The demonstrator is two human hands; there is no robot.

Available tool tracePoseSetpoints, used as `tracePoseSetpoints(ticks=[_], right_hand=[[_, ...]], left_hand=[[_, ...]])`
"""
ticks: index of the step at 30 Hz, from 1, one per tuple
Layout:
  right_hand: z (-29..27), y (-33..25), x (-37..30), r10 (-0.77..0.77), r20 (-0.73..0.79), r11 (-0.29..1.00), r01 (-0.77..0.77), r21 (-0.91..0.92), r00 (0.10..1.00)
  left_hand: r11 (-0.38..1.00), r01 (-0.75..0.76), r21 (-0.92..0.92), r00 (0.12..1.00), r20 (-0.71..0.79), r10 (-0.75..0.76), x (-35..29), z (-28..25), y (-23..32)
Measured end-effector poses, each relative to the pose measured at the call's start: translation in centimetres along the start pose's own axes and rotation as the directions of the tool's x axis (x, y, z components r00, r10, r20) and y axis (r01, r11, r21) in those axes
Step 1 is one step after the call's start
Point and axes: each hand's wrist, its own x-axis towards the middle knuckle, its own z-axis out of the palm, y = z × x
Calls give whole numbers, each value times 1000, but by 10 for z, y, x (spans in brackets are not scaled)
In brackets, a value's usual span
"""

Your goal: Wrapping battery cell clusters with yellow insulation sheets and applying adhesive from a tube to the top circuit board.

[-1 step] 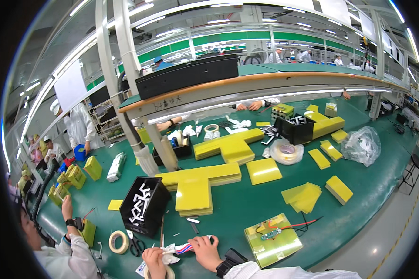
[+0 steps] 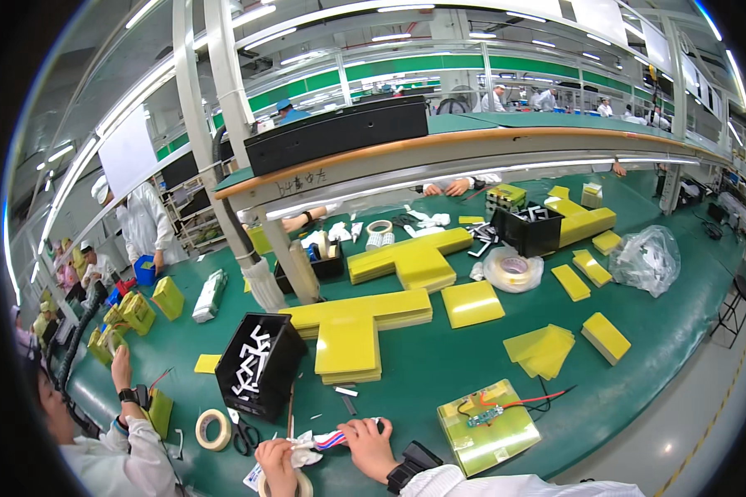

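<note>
Close to the near table edge, my left hand pinches a crumpled white piece, like tissue or soft wrapping. My right hand has its fingers curled around a slim item with white, red and blue stripes, which looks like a soft tube; its far end is hidden under the fingers. The two items touch between my hands. Below my left hand lies a roll of tape, partly covered. To the right of my right hand rests a flat yellow pack with a small green circuit board and red and black wires.
Left of my hands are a tape roll, scissors and a black bin of white strips. Beyond lie stacked yellow sheets, more yellow sheets and a clear bag. A co-worker's arm works at left.
</note>
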Motion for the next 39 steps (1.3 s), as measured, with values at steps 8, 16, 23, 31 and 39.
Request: tracePoseSetpoints(ticks=[8, 16, 23, 31, 39], right_hand=[[2, 5, -1, -54, -1, 998, 54, 30, 999], [3, 3, 0, -42, 80, 999, 41, 16, 996], [0, 2, 0, -28, 1, 998, 28, 64, 1000], [2, -5, 1, -44, 8, 997, 43, 59, 999], [-9, -1, 4, 36, -93, 990, -22, 139, 995]], left_hand=[[994, -54, 100, 998, 24, 51, 0, 0, -2], [986, -73, 151, 997, 21, 70, -5, 0, -11], [992, -33, 118, 999, 14, 32, -2, -1, -6], [992, -20, 121, 991, -128, 36, -7, 5, -14], [972, -67, 224, 986, -135, 99, -7, 27, -30]])
